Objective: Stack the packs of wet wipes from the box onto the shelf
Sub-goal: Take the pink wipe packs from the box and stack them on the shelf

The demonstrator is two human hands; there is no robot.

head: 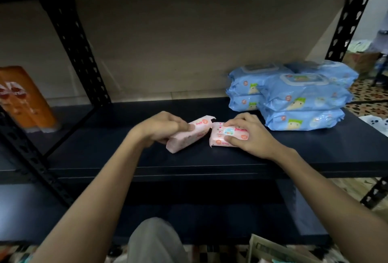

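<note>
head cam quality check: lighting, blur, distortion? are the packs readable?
Head view: dim, with dark corners; wide-angle bend in the rack uprights. Motion blur smears the orange pack at left. The blue packs are soft but recognisable. Left hand and right hand each grip a small pink pack; print is legible only as colour patches.

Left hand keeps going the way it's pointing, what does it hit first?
Likely the pink wipes pack under the right hand: the left hand aims its own tilted pink pack rightward, ends nearly touching. Depth unclear.
</note>
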